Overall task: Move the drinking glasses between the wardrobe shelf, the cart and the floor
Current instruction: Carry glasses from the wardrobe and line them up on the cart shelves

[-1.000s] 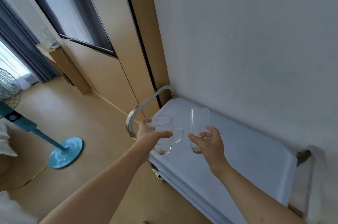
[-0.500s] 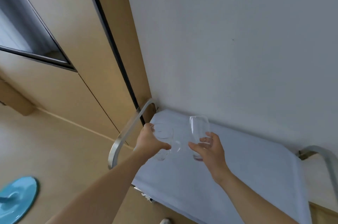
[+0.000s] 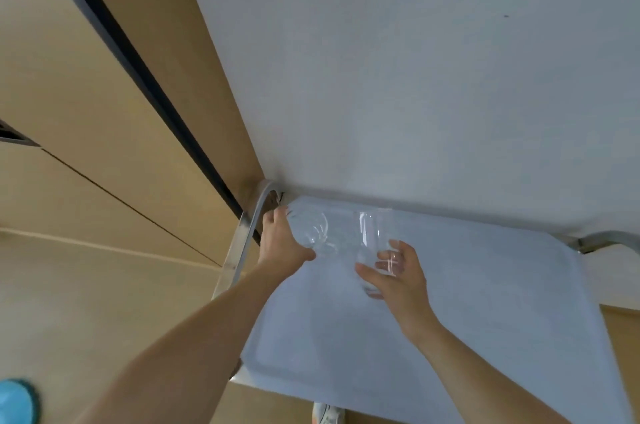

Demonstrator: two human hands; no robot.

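My left hand [image 3: 281, 243] grips a clear handled glass mug [image 3: 313, 229] over the far left corner of the cart's white top [image 3: 485, 302]. My right hand [image 3: 398, 276] holds a tall clear drinking glass [image 3: 372, 238] upright, its base low over the middle of the cart top. The two glasses are close side by side, slightly apart. Whether either glass touches the cart surface cannot be told.
The cart stands against a white wall [image 3: 415, 77], with metal handles at its left end [image 3: 242, 240] and right end [image 3: 609, 238]. Wooden wardrobe panels [image 3: 86, 112] run along the left. A blue fan base [image 3: 15, 401] lies on the floor at bottom left.
The view has swung right and down toward the cart. Both hands have carried the glasses farther over the cart top and lower toward it.
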